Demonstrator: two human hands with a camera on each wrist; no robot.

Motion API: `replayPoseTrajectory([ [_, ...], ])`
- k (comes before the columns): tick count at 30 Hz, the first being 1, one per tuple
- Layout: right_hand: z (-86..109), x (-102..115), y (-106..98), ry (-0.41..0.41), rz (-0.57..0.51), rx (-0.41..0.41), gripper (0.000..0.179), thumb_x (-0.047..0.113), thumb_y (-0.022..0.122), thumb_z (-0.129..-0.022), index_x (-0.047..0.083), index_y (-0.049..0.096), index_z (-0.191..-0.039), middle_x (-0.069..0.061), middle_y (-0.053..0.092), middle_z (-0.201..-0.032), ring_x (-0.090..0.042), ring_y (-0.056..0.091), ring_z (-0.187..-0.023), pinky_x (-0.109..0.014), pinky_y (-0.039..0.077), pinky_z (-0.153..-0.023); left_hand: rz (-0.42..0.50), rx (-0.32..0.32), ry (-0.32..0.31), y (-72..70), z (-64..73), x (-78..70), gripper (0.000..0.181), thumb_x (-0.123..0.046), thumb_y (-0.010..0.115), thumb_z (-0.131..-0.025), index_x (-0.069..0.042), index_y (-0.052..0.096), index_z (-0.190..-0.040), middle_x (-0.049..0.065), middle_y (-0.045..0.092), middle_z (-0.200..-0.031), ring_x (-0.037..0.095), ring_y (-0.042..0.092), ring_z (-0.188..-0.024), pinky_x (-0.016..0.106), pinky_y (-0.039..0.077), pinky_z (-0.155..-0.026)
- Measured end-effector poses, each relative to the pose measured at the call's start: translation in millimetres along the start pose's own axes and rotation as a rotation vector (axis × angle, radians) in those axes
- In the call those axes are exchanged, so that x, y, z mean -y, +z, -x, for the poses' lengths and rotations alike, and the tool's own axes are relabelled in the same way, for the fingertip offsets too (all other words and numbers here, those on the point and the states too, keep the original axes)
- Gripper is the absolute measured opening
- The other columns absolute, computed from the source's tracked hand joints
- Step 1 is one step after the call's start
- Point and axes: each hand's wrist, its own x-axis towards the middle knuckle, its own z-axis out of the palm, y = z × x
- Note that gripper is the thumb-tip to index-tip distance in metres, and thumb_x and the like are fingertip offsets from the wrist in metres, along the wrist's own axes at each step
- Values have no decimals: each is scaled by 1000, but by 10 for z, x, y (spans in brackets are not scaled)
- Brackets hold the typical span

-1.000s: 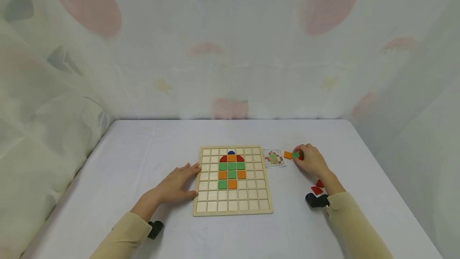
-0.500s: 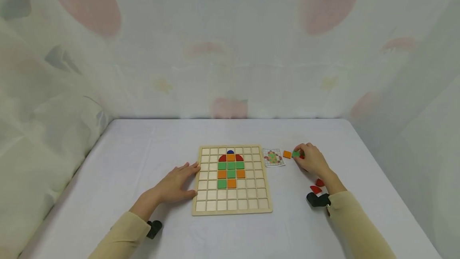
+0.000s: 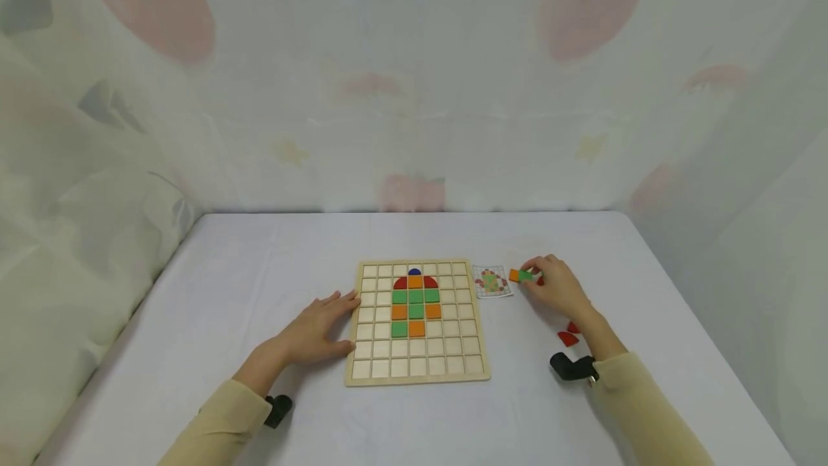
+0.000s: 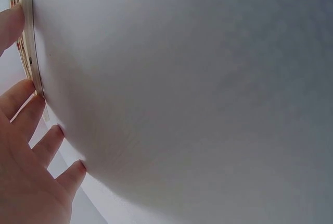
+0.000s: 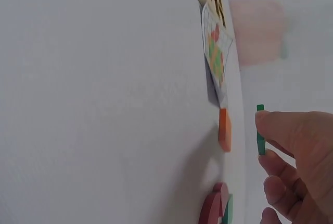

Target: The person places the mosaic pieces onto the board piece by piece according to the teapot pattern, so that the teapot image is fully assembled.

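My right hand [image 3: 558, 288] pinches a green square tile [image 5: 261, 145] between thumb and fingers, raised over the table at the right. In the head view this tile overlaps an orange square tile [image 3: 514, 276] lying just left of it. My left hand [image 3: 313, 333] rests at the left edge of a wooden grid board [image 3: 381, 368], thumb and fingertips against its rim, fingers spread. Set in the board's cells are a blue half-round piece [image 3: 415, 272], two red quarter-round pieces [image 3: 400, 283] and several green and orange squares [image 3: 417, 329], stacked in a column-like figure.
A small printed pattern card [image 3: 492, 282] lies against the board's right side. Two red quarter-round pieces [image 3: 568, 339] lie near my right wrist. In the right wrist view, red pieces [image 5: 210, 209] and a green piece [image 5: 230, 209] lie under my hand. Curtains surround the table.
My right hand has picked up the green tile from beside the red pieces and shifted it slightly left, toward the orange tile. The left hand stays at the board's edge.
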Motion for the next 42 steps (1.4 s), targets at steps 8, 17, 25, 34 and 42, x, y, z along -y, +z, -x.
replayPoseTrajectory([
  [8,83,243,81,-1,-33,8,25,13,69,-79,6,64,-103,-10,58,-93,-25,52,-82,-33,44,-69,-6,-2,-2,11,0,21,73,-32,71,-78,-7,40,-139,9,32,-148,38,27,-135,61,20,-106],
  [17,157,538,265,-49,-67,10,25,14,71,-77,11,65,-101,-4,58,-93,-21,54,-87,-32,46,-71,-2,-4,6,11,-1,26,72,-32,71,-78,-7,40,-139,10,33,-148,38,27,-135,61,20,-105],
  [25,189,788,426,-66,-88,55,23,16,72,-77,16,64,-98,0,57,-94,-19,54,-88,-31,46,-73,-3,-4,3,7,-5,24,72,-31,71,-78,-7,41,-138,10,33,-148,39,28,-135,61,21,-105],
  [34,205,1007,576,-106,-142,107,20,18,73,-76,19,64,-94,5,55,-91,-15,50,-88,-31,45,-75,2,1,-5,17,-21,33,72,-33,70,-78,-8,40,-139,9,32,-148,37,26,-136,60,20,-106],
  [42,222,1132,696,-207,-79,135,21,23,72,-76,19,64,-95,6,55,-89,-9,48,-81,-27,44,-74,-3,2,-10,25,-22,30,74,-33,71,-77,-9,40,-139,8,32,-148,37,27,-136,60,21,-106],
])
